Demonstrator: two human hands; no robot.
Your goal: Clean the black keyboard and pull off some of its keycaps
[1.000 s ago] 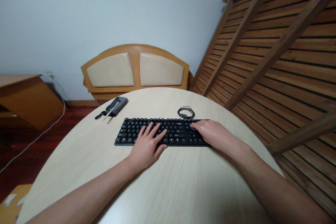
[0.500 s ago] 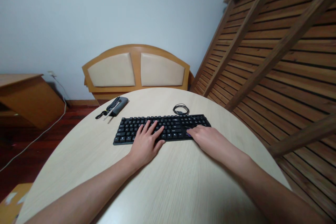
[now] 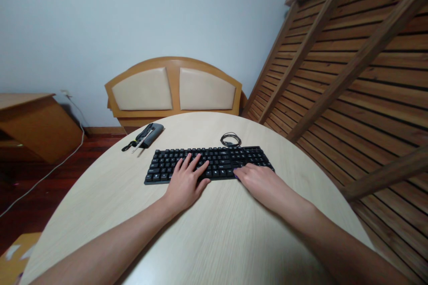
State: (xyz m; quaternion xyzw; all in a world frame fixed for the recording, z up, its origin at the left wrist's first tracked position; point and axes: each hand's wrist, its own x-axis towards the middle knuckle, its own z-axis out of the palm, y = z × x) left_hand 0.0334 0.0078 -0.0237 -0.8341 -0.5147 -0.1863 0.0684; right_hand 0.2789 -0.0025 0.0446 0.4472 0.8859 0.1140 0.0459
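A black keyboard (image 3: 217,160) lies flat on the round, pale wood-grain table (image 3: 200,231). My left hand (image 3: 186,180) rests across its middle and front edge, fingers spread over the keys and thumb out to the right. At the keyboard's right front part, my right hand (image 3: 256,181) is closed, knuckles up. A small purple bit shows by its fingertips; the rest of what it grips is hidden under the hand. Behind the keyboard sits its coiled black cable (image 3: 230,139).
At the table's back left lies a grey case-like object (image 3: 154,134) with a black cord and a thin light stick. Beyond the table stands a padded wooden headboard (image 3: 175,87). Slatted wood (image 3: 351,67) leans at right; a wooden desk (image 3: 30,124) is at left.
My right hand has shifted slightly left and toward me along the keyboard's front right part. My left hand and the keyboard have stayed in place.
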